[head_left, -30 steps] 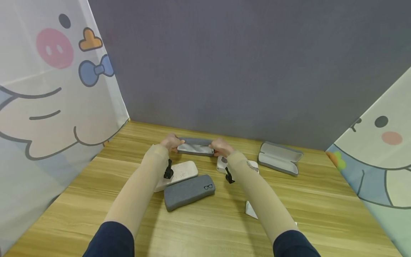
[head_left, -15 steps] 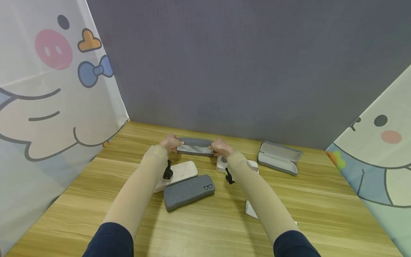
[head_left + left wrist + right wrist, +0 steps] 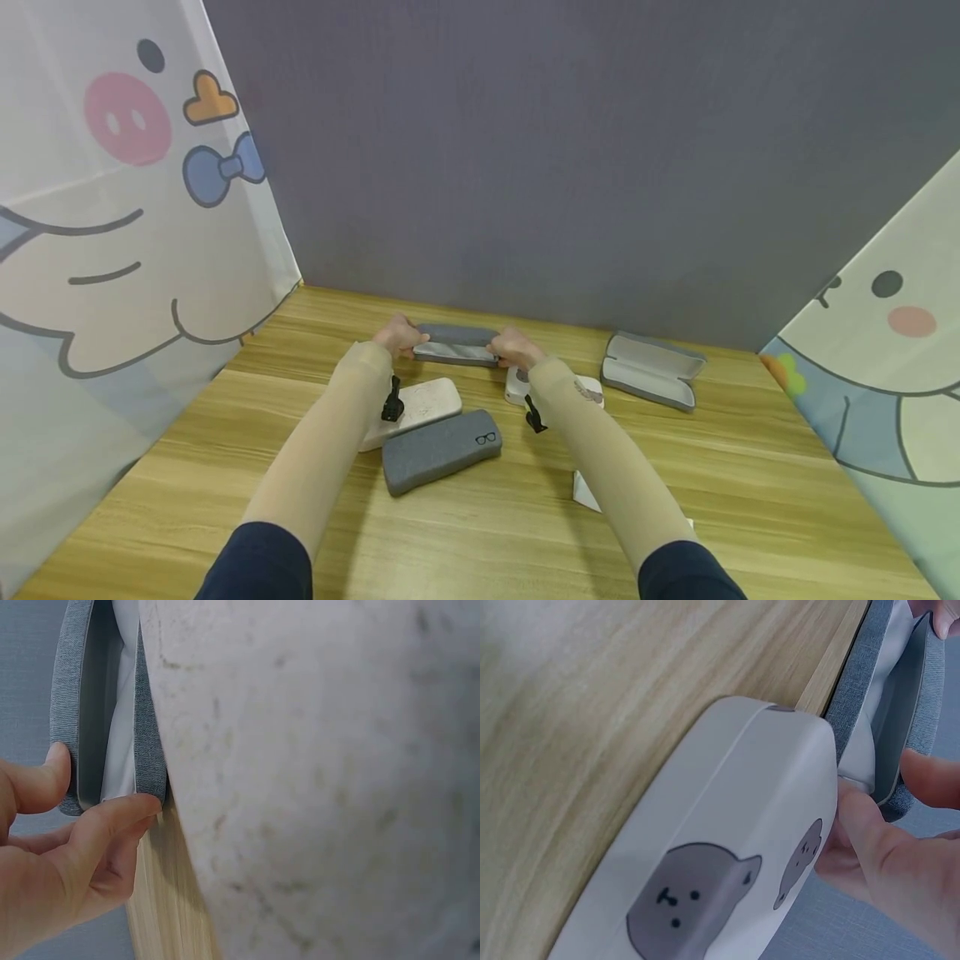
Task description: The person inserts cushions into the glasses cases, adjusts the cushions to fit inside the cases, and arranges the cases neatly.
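A grey fabric-covered glasses case [image 3: 455, 334] lies partly open at the back of the table, against the grey wall. White cloth [image 3: 859, 754] fills its lower half. My left hand [image 3: 400, 335] holds the left end; in the left wrist view the thumb presses the lid and curled fingers touch the base rim. At the right end my right hand [image 3: 517, 346] grips likewise, thumb on the lid, fingers at the base. A white glasses case with bear faces [image 3: 705, 825] lies close by the right hand, partly behind that arm in the head view.
Below the left wrist lie a speckled white case [image 3: 429, 400] and a closed grey glasses case [image 3: 442, 452] with a spectacles print. An open grey case [image 3: 651, 379] stands at right. White folded pieces [image 3: 585, 493] show beside the right forearm. Printed cloth walls [image 3: 112, 217] flank the table.
The lid of the held glasses case has tilted slightly lower, so less white cloth shows in the head view. Both hands stay at its ends.
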`<act>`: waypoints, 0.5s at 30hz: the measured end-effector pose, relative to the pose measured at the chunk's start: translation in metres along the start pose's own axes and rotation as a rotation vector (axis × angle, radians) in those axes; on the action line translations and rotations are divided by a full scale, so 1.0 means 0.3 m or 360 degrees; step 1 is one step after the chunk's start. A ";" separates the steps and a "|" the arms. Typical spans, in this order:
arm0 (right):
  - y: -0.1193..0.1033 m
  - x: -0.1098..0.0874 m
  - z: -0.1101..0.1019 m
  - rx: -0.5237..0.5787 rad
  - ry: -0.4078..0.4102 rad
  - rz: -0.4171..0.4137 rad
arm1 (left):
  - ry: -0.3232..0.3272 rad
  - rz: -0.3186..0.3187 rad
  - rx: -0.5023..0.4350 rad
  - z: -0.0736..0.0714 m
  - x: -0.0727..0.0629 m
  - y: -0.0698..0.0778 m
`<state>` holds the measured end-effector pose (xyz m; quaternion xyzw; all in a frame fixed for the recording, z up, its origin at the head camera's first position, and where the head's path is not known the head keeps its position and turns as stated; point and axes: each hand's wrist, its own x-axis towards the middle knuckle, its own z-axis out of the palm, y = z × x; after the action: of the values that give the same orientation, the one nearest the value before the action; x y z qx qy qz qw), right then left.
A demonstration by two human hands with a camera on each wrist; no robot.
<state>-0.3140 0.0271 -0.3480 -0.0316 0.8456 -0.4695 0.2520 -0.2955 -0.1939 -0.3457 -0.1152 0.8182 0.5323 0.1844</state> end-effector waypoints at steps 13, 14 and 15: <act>0.006 -0.007 0.013 -0.0345 0.0092 -0.0035 | 0.0097 0.0025 0.0136 0.017 0.002 -0.001; 0.007 -0.008 0.014 -0.0377 0.0103 -0.0040 | 0.0110 0.0030 0.0165 0.020 0.005 -0.002; 0.009 -0.008 0.015 -0.0408 0.0114 -0.0046 | 0.0127 0.0037 0.0199 0.023 0.008 -0.003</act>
<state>-0.3094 0.0256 -0.3512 -0.0589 0.9066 -0.3619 0.2089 -0.2961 -0.1879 -0.3499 -0.1151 0.8578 0.4773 0.1522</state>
